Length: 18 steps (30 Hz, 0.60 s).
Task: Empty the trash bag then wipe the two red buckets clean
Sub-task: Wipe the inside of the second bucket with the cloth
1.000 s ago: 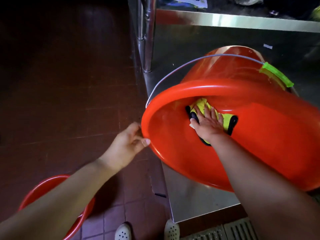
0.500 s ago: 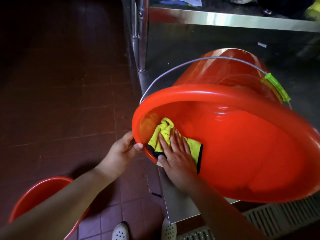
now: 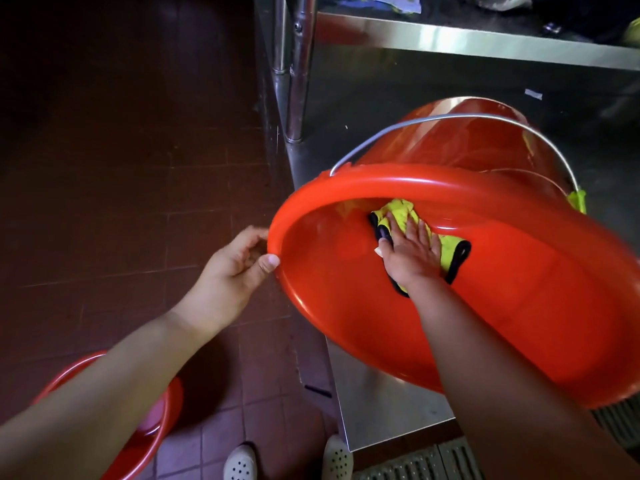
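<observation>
Cloth [image 3: 401, 211] under right hand [image 3: 412, 252]

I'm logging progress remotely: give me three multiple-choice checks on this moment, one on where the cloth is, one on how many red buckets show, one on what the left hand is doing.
1. Where is the yellow cloth?
A. on the floor
B. inside the tilted bucket
C. on the steel shelf

2. How many red buckets show?
A. one
B. two
C. three

3. What is the left hand doing?
A. gripping the bucket's rim
B. hanging idle
C. holding the wire handle

Answers: 1 B, the right hand presses the cloth flat against the inner wall. 2 B, a second bucket sits on the floor at lower left. 3 A, its thumb and fingers pinch the rim's left edge.
</observation>
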Tool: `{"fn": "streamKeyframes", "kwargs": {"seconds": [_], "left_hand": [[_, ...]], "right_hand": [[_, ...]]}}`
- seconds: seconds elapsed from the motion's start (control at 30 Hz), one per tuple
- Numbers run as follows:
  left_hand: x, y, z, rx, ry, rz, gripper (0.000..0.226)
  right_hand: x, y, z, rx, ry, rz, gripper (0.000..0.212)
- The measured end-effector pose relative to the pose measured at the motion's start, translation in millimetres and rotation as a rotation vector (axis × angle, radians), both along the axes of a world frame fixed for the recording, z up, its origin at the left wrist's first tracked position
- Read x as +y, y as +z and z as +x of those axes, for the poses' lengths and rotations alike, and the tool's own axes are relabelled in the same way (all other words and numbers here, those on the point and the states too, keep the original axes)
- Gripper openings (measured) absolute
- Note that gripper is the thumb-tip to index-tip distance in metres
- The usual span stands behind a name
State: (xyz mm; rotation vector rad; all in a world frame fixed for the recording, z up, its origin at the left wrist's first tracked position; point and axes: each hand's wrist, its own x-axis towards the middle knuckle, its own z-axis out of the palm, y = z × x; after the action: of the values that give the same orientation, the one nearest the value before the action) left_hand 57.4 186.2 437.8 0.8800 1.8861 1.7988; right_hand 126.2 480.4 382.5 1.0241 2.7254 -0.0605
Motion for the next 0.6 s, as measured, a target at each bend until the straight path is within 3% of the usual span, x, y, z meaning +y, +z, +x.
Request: {"fn": "streamKeyframes", "kwargs": {"seconds": [0.17,0.47,0.6], "left_hand": [[2,-40,38,-0.226,-0.097,-0.104,0.028],[8,-41,34,-0.141,-0.008,-0.087,0.028],[7,-31,28,-0.101,-0.017,-0.106,0.025]], "right_hand": [[-19,4,3,0.039,-0.004,-0.089,0.054],[-154,3,73,0.327,0.313,-0.121,0.063],[-134,3,77,0.346,0.366,-0.086,0.061]]}}
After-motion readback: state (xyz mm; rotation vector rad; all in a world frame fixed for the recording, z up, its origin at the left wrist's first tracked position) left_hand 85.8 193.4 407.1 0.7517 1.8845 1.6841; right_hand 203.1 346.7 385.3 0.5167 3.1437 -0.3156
